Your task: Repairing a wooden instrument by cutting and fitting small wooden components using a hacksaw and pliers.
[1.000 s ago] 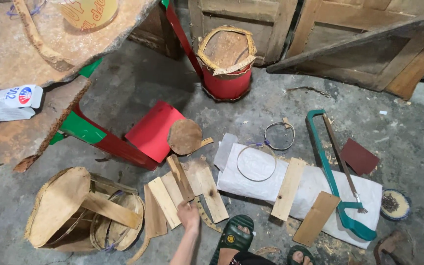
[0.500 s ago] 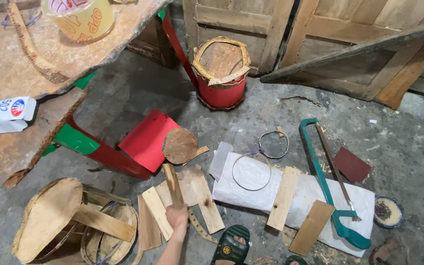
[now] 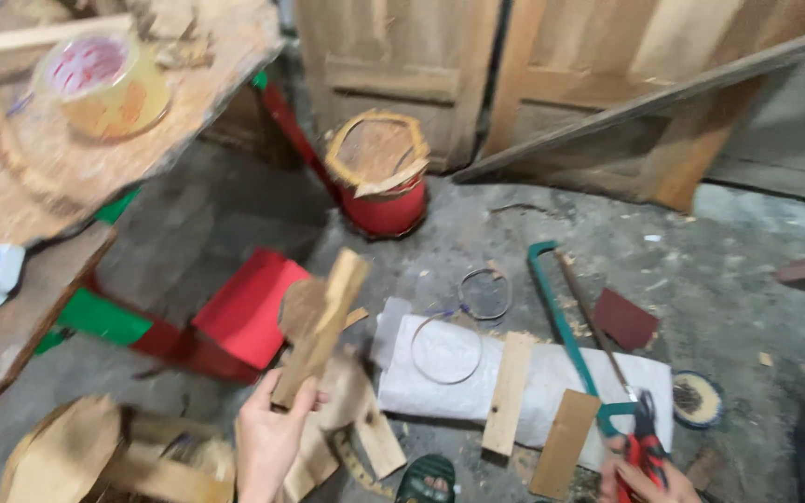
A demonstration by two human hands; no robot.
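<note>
My left hand (image 3: 270,438) grips the lower end of a short wooden strip (image 3: 320,321) and holds it tilted up above a pile of similar wood pieces (image 3: 365,424) on the floor. At the bottom right edge, my right hand (image 3: 643,482) is closed around a red-handled tool (image 3: 643,440), which looks like pliers or snips. That hand sits by the handle of a teal hacksaw (image 3: 561,321) lying on a white sack (image 3: 542,382). The view is blurred.
On the sack lie two flat planks (image 3: 509,391) (image 3: 565,443) and a wire ring (image 3: 443,348); another ring (image 3: 484,293) lies behind. A red bucket (image 3: 380,186), red stool panel (image 3: 249,307), dark sandpaper (image 3: 624,319), small round tin (image 3: 697,399) and wooden workbench (image 3: 188,84) with tape roll (image 3: 100,84) surround them.
My left hand has picked a wooden strip off the pile and raised it. My right hand has come into view holding the red-handled tool. The view has shifted closer.
</note>
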